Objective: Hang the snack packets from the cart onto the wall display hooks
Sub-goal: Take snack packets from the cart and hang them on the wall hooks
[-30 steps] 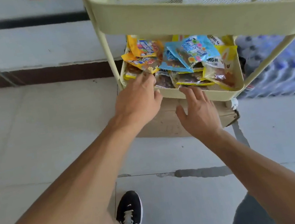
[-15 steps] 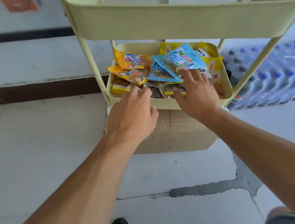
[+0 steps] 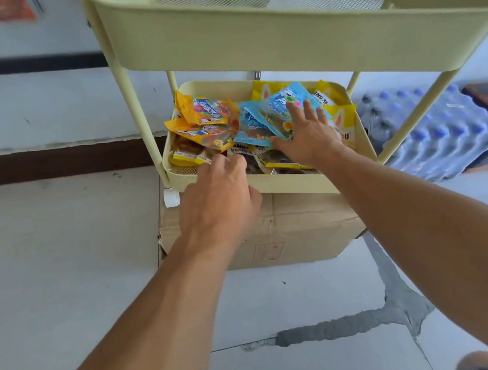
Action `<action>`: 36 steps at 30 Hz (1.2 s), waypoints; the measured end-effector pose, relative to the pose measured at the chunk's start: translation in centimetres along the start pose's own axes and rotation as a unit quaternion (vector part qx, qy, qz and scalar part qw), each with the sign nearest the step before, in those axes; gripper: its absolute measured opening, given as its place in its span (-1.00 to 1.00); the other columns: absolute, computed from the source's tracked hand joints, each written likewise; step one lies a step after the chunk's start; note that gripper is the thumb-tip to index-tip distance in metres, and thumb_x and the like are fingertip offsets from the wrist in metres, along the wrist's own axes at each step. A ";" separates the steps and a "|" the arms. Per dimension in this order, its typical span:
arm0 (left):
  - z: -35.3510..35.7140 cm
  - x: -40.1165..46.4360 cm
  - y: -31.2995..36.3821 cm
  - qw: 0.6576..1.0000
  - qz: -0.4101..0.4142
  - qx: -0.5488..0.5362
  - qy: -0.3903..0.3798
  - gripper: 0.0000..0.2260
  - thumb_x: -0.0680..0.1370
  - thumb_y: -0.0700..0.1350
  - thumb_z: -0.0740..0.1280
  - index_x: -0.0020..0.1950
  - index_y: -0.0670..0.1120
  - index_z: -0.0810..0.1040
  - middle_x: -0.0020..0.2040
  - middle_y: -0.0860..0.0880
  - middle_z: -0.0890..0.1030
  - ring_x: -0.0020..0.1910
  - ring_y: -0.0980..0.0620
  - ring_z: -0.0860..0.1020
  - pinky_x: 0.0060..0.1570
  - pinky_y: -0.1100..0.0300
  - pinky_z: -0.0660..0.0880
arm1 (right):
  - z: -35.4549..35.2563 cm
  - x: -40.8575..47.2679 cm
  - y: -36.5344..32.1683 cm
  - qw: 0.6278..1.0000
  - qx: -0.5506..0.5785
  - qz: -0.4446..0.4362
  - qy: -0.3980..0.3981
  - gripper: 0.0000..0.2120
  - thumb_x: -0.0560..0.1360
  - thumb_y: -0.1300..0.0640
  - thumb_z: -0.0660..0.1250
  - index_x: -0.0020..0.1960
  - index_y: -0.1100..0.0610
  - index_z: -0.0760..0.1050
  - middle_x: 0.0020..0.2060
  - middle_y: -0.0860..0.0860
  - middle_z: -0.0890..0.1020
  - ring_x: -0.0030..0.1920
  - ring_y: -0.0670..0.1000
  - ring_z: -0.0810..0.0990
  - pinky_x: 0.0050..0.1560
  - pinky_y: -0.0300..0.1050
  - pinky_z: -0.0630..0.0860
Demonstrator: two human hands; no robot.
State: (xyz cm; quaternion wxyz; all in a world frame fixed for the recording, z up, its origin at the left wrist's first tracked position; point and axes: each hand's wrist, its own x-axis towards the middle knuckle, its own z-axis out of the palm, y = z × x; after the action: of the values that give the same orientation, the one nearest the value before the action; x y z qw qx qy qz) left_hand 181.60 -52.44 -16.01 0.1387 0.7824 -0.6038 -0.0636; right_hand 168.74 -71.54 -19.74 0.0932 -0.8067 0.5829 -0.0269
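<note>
Both hands in cart (image 3: 271,184) lower tray; right hand (image 3: 308,136) flat on blue packet (image 3: 276,111).

The upper tray (image 3: 295,49) overhangs the lower tray (image 3: 283,181), leaving a frontal gap.

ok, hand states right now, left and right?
Left hand: fingertips hidden among the snack packets; grip cannot be told.
Right hand: open, fingers spread on the blue packet.

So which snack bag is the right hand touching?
The blue packet, on top of the pile. The right hand lies spread on it; the packets around it are orange or yellow.
</note>
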 end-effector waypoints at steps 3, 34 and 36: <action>0.3 0.3 -0.1 1.000 -0.006 0.001 -0.007 -0.67 0.62 0.01 0.21 0.37 -0.01 0.39 0.26 -0.02 0.45 0.26 -0.05 0.41 -0.06 0.01 0.42 | 0.6 0.2 -0.1 1.000 0.004 -0.019 -0.002 -0.29 0.55 -0.24 0.22 0.57 0.01 0.07 0.56 0.13 0.16 0.52 0.30 0.11 0.45 0.24 0.25; -0.4 -0.7 0.1 0.799 -0.204 -0.562 -0.068 -0.82 0.58 -0.30 0.34 0.09 -0.05 0.59 0.00 0.00 0.72 -0.04 -0.01 0.69 -0.04 -0.01 0.61 | 5.4 -18.7 1.7 0.888 0.341 -0.282 0.121 -0.50 0.57 0.04 0.26 0.49 0.07 0.34 0.60 0.04 0.11 0.58 0.04 0.13 0.47 -0.05 0.30; -0.7 -1.1 0.1 0.790 -0.180 -0.581 -0.083 -0.84 0.62 -0.26 0.29 0.11 -0.07 0.60 0.04 -0.04 0.72 -0.01 -0.02 0.69 -0.09 0.05 0.63 | 5.2 -19.4 1.8 0.875 0.415 -0.246 0.050 -0.42 0.55 -0.14 0.24 0.53 -0.05 0.25 0.60 -0.11 0.07 0.55 -0.11 0.19 0.38 -0.13 0.40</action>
State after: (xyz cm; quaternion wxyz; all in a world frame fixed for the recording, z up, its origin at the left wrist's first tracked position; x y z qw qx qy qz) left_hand 181.38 -51.29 -15.35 0.5020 0.6406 -0.3107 -0.4910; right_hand 161.63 -53.12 -23.89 0.3805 -0.8090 0.3048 -0.3283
